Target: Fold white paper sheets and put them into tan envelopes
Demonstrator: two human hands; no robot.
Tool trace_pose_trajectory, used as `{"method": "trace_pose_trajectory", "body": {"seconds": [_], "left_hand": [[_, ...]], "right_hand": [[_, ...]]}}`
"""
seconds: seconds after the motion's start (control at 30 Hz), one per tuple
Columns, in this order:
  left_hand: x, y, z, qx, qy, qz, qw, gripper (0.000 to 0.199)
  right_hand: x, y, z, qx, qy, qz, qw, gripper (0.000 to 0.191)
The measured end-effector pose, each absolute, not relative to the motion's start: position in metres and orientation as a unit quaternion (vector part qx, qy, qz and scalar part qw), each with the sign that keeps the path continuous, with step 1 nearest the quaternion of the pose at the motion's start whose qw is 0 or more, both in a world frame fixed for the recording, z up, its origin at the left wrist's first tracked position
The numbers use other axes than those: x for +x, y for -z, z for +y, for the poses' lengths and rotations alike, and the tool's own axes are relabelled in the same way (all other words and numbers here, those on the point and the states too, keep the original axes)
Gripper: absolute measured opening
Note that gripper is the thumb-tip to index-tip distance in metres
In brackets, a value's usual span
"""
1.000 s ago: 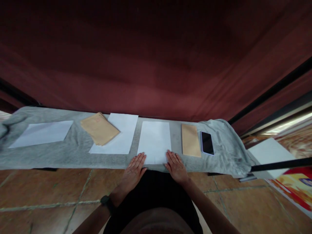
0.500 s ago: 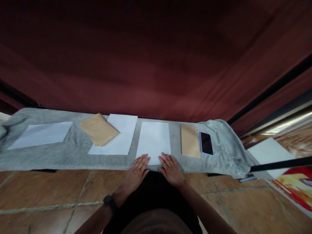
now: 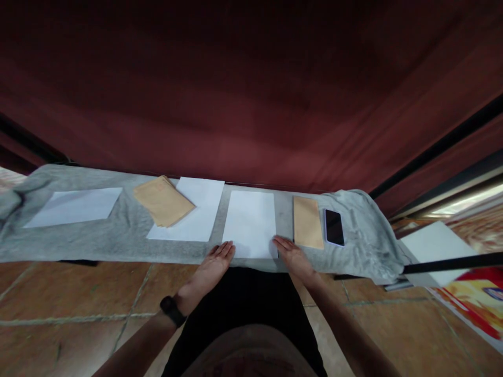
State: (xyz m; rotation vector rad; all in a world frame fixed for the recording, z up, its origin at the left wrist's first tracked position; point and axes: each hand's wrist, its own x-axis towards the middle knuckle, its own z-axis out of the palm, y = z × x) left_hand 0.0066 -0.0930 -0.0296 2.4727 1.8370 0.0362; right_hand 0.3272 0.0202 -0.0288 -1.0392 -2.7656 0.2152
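Observation:
A white sheet of paper (image 3: 249,222) lies flat in front of me on a grey cloth. My left hand (image 3: 217,260) rests at its lower left corner, fingers stretched out and fingertips touching the edge. Against the lower right edge lies my right hand (image 3: 294,255), its fingers also extended and flat. Neither hand grips anything. To the right of the sheet is a single brown envelope (image 3: 308,222), close to my right hand. On the left, a stack of brown envelopes (image 3: 164,201) partly covers more white paper (image 3: 204,209).
A phone (image 3: 334,228) lies right of the single envelope. Another white sheet (image 3: 74,207) is at the far left. The grey cloth (image 3: 129,246) covers a narrow bench against a dark red wall (image 3: 251,120). A black bar (image 3: 444,264) crosses at the right.
My hands have moved apart, from the sheet's bottom edge to its lower left and right sides. The view has shifted slightly; the papers, envelopes and phone keep their places on the cloth.

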Motion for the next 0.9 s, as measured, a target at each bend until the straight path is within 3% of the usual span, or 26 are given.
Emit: {"method": "trace_pose_trajectory", "body": {"seconds": [0.2,0.4,0.53,0.8,0.9], "left_hand": [[0.007,0.019,-0.084,0.792,-0.01,0.609,0.039,0.063],[0.014,-0.003,-0.08,0.766,-0.053,0.639,0.047,0.043],[0.014,-0.018,-0.085,0.747,-0.115,0.651,0.076,0.031],[0.006,-0.031,-0.104,0.682,-0.27,0.645,0.214,0.034],[0.002,-0.029,-0.097,0.644,-0.327,0.64,0.261,0.032]], "right_hand": [[0.329,0.021,0.027,-0.326,-0.048,-0.943,0.037,0.063],[0.328,0.019,0.029,-0.334,-0.065,-0.939,0.039,0.064],[0.329,0.022,0.027,-0.343,-0.11,-0.929,0.083,0.063],[0.334,0.022,0.016,-0.364,-0.212,-0.883,0.207,0.063],[0.326,0.017,0.018,-0.384,-0.232,-0.861,0.24,0.051]]}}
